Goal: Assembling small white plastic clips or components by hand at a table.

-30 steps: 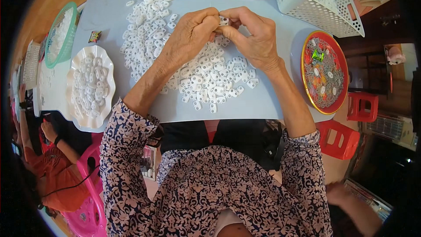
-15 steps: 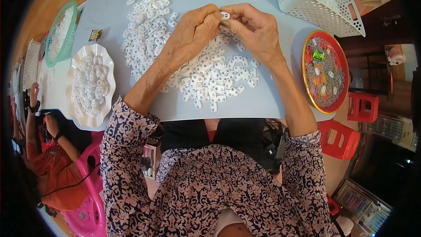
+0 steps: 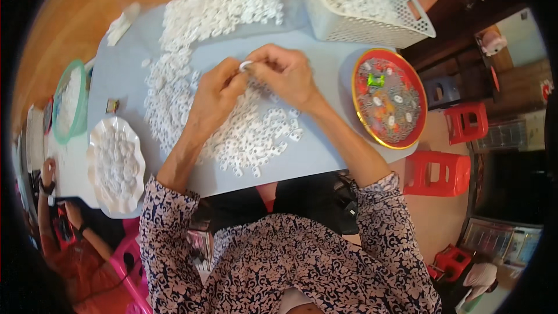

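Both of my hands meet over the middle of the table, pinching one small white plastic piece (image 3: 246, 65) between them. My left hand (image 3: 216, 94) is closed on its left side. Thumb and forefinger of my right hand (image 3: 286, 75) hold its other side. Below and left of the hands spreads a pile of loose white plastic pieces (image 3: 256, 150) with small holes. At the left, a white scalloped dish (image 3: 138, 166) holds more white pieces. A red round tray with a gold rim (image 3: 356, 102) stands at the right, filled with small metal parts and a few white pieces.
A white perforated basket (image 3: 372, 36) of white pieces stands at the back right. Another heap (image 3: 224, 9) lies at the back. A small wrapped packet (image 3: 112, 106) is near the dish. Red stools (image 3: 439, 173) stand right; a co-worker's arm (image 3: 93, 241) shows at left.
The whole view has shifted and turned, so the table sits lower and further left. My hands stay together with the white piece between them.
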Motion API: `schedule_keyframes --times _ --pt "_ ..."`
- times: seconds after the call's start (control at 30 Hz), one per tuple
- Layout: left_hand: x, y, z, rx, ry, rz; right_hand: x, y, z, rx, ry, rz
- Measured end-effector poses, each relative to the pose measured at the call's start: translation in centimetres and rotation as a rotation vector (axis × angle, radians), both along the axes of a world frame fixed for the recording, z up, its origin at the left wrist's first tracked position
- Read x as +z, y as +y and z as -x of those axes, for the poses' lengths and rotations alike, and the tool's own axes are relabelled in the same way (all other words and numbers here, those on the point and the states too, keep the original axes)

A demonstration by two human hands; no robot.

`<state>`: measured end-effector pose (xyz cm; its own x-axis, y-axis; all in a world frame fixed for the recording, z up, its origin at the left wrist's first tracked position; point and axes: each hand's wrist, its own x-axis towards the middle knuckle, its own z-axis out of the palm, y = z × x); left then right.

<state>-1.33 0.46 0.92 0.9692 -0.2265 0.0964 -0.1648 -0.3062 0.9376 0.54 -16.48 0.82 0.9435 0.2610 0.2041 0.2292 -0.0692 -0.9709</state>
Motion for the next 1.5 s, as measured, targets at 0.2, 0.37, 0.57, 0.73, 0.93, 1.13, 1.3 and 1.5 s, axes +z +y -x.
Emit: schedule_keyframes --times 0.2,0.37,0.57,0.73,0.93,1.13,1.3,1.5 --pt "-0.9 0.6 0.0 -0.074 -0.095 0.244 4.3 -1.4 -1.8 -0.371 -0.427 0.072" --pt "0.0 -1.5 0.9 -0.118 -0.121 0.179 8.9 -10.0 -6.4 -0.605 -0.676 0.586" --pt "0.8 -0.9 2.4 -0.174 -0.318 0.155 7.7 -3.4 -4.0 -0.381 -0.711 0.703" --pt "2.4 -0.8 2.7 -0.100 -0.489 0.319 3.9 4.0 -4.8 0.056 -0.507 0.504" --pt "3.1 1.8 2.0 0.088 -0.602 0.264 0.0 10.5 -6.9 0.230 -0.732 0.449" --pt "1.9 1.6 1.2 0.172 -0.681 0.260 -1.8 11.3 -6.2 0.398 -0.805 0.637" --pt "2.7 1.3 1.0 0.152 -0.689 0.284 -1.2 6.6 -7.3 0.573 -0.188 0.481" --pt "2.0 0.6 -0.4 0.192 -0.633 0.374 -3.4 0.7 -7.7 0.389 -0.327 0.721"
